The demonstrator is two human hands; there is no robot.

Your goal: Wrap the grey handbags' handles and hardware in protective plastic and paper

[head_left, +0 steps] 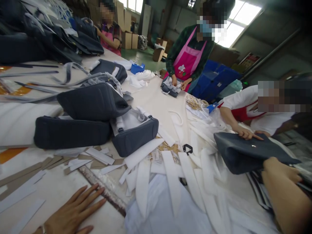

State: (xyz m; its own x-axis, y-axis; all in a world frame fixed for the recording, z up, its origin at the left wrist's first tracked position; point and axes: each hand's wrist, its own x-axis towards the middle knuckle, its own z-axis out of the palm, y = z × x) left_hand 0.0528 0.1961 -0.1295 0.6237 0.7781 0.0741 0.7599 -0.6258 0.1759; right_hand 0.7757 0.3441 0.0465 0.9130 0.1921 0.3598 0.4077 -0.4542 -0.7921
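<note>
The wearer's left hand (73, 211) lay flat on the work surface (156, 104), its grip open and its fingers spread, with the tips just beside a steel ruler (104, 191) and pale grey strips (23, 191) scattered around it. At the lower right, the right hand (280, 172) had its fingers curled against the underside of a navy handbag (251, 152); whether that grip was closed on the bag could not be determined from this view. The bag was held tilted above the right side of the surface, and a co-worker's hand (246, 132) rested on its top with the forefinger extended. Between the wearer's hands lay a spread of white strips (170, 178), their material unclear. Left of centre stood several dark grey bag bodies (133, 133), some with pale linings exposed. Farther along the surface, a second co-worker in a pink apron (187, 58) handled a small grey bag (170, 87) with both hands, near blue plastic crates (214, 79).
</note>
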